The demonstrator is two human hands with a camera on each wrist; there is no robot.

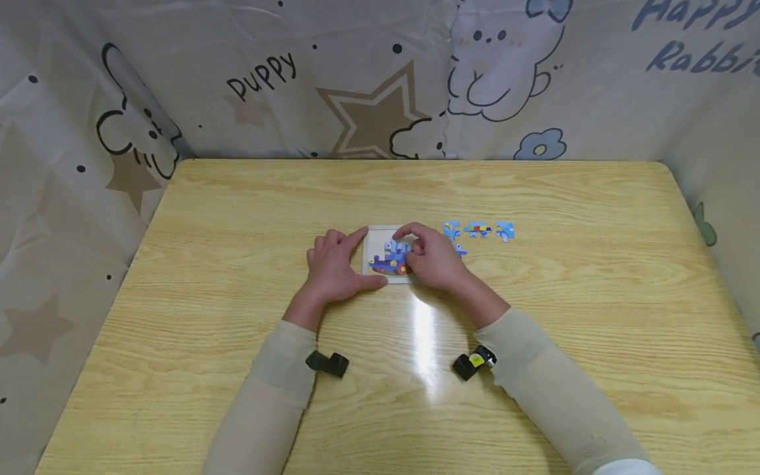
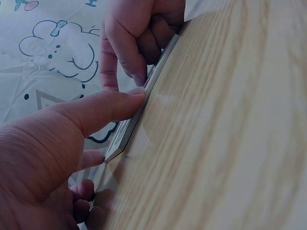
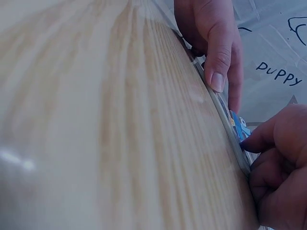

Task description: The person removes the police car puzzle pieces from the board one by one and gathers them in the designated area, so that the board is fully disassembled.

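Note:
A small jigsaw puzzle board [image 1: 377,232] with a pale rim lies on the table, partly filled with blue locomotive pieces [image 1: 386,264]. My left hand [image 1: 334,269] spans its left side, thumb along the near rim and index fingertip at the far left corner. Over the board's right half, my right hand [image 1: 438,256] has its index finger and thumb on a blue puzzle piece [image 1: 398,246], the other fingers folded in. The right wrist view shows the thumb against the blue pieces [image 3: 237,125] just above the rim. The right hand hides the board's right side.
Several loose blue puzzle pieces [image 1: 505,230] lie in a row right of the board; one more [image 1: 460,251] shows partly behind my right hand. The wooden table [image 1: 237,211] ends at a printed cloth [image 1: 255,125] at the back.

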